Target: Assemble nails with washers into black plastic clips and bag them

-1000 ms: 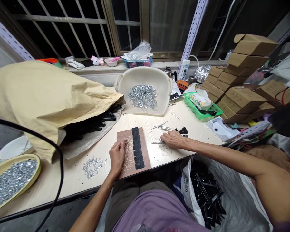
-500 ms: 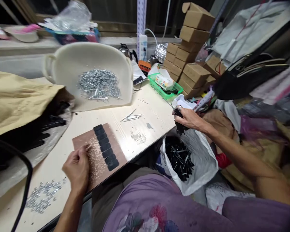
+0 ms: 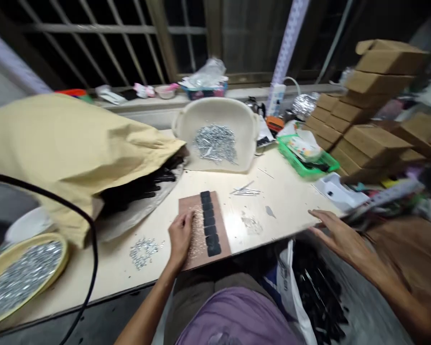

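A person's two bare hands work at a pale wood-grain surface (image 3: 276, 211), seen from above, with a brown board (image 3: 187, 206) lying at its near edge. Seven or so small black blocks (image 3: 210, 223) sit in a straight column along the board's right half, and pale specks (image 3: 197, 235) are scattered over the board beside them. The left hand (image 3: 180, 239) rests on the board just left of the column, its fingers narrowly curled among the specks; you cannot tell whether it holds anything. The right hand (image 3: 339, 237), somewhat blurred, is well to the right of the board, open wide with fingers spread and nothing visible in it, at the surface's edge. Just right of the board lie a few loose thin nails (image 3: 244, 191). Beyond the board sits a white plastic tray (image 3: 215, 108) holding a heap of silver screws (image 3: 215, 143). Left of the board is a small scatter of silver pieces (image 3: 142, 251), and further left a round yellow tray (image 3: 59, 258) full of similar pieces. A tan sack (image 3: 68, 153) lies beyond these, over a pile of black parts (image 3: 140, 189). Below the board's right side, a white bag (image 3: 290, 297) holds more black parts.
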`<state>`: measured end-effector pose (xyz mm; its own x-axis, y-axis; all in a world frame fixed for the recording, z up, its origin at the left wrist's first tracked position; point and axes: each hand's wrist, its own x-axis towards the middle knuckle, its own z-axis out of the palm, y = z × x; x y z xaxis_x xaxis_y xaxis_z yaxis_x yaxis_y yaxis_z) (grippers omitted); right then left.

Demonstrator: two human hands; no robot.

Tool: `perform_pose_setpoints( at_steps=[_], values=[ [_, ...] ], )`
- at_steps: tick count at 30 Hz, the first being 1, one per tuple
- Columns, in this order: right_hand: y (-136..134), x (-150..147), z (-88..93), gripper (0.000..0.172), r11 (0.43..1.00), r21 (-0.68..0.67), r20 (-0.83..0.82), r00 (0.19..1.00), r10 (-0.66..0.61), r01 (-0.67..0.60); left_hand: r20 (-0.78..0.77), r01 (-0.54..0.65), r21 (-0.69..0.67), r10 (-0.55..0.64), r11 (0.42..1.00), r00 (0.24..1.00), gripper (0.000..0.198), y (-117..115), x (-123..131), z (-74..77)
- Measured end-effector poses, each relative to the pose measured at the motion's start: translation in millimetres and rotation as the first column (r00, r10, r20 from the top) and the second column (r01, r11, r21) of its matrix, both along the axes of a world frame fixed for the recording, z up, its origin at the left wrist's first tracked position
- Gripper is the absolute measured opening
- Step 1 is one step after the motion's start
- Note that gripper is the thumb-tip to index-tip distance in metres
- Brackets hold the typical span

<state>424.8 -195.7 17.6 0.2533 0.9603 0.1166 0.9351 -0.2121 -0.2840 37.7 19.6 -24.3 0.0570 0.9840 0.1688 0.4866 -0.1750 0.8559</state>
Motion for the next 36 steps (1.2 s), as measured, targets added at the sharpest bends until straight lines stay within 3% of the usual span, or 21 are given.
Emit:
perform_pose_setpoints(
  at_steps=[4, 7, 11, 13, 16, 19, 22, 25, 28, 32, 36],
  values=[
    [90.1, -66.0, 9.4, 0.039, 0.95, 0.113, -0.018, 0.956, 0.294, -0.29, 0.064, 0.035, -0.017, -0.033, 0.999, 0.997, 0.034, -6.5, -6.1, 5.0],
    [154.3, -133.2, 21.7, 0.034, 0.841, 0.153, -0.032, 0.848, 0.53, -0.52, 0.072, 0.038, -0.011, -0.038, 0.999, 0.997, 0.033, -13.5, -17.7, 7.9],
    [238.5, -215.6, 25.9, 0.033, 0.707, 0.115, -0.07, 0.704, 0.707, -0.698, 0.089, -0.062, -0.034, 0.065, 0.997, 0.994, 0.034, -9.3, -43.2, 9.2],
    [280.5, -250.5, 19.1, 0.032, 0.681, 0.089, -0.024, 0.682, 0.731, -0.727, 0.083, -0.155, -0.021, 0.156, 0.988, 0.984, 0.037, 5.3, -59.7, 10.6],
    [338.4, -298.0, 6.2, 0.031, 0.656, 0.034, 0.08, 0.656, 0.75, -0.754, -0.067, -0.258, 0.161, 0.272, 0.953, 0.96, 0.035, 41.7, -86.6, 13.4],
    [387.6, -340.4, -1.0, 0.035, 0.613, 0.039, 0.135, 0.612, 0.779, -0.789, -0.268, -0.254, 0.33, 0.348, 0.909, 0.898, 0.038, 85.2, -110.9, 13.2],
    [427.3, -372.7, -4.7, 0.049, 0.606, 0.05, 0.17, 0.605, 0.778, -0.794, -0.379, -0.226, 0.306, 0.336, 0.925, 0.862, 0.048, 122.7, -126.6, 9.1],
    [451.6, -388.6, -12.5, 0.054, 0.621, 0.038, 0.182, 0.617, 0.766, -0.783, -0.402, -0.178, 0.285, 0.286, 0.942, 0.87, 0.051, 144.4, -132.3, 4.4],
    [455.0, -385.8, -22.8, 0.05, 0.617, 0.013, 0.187, 0.608, 0.771, -0.787, -0.482, -0.122, 0.257, 0.237, 0.959, 0.844, 0.046, 146.8, -130.4, 0.4],
    [436.7, -361.2, -29.4, 0.039, 0.594, -0.033, 0.185, 0.58, 0.794, -0.803, -0.612, -0.043, 0.201, 0.16, 0.979, 0.774, 0.036, 126.9, -122.7, -0.6],
    [414.9, -329.3, -30.8, 0.039, 0.568, -0.006, 0.204, 0.555, 0.806, -0.823, -0.645, -0.05, 0.269, 0.219, 0.962, 0.732, 0.032, 99.0, -114.7, 13.1]
  ],
)
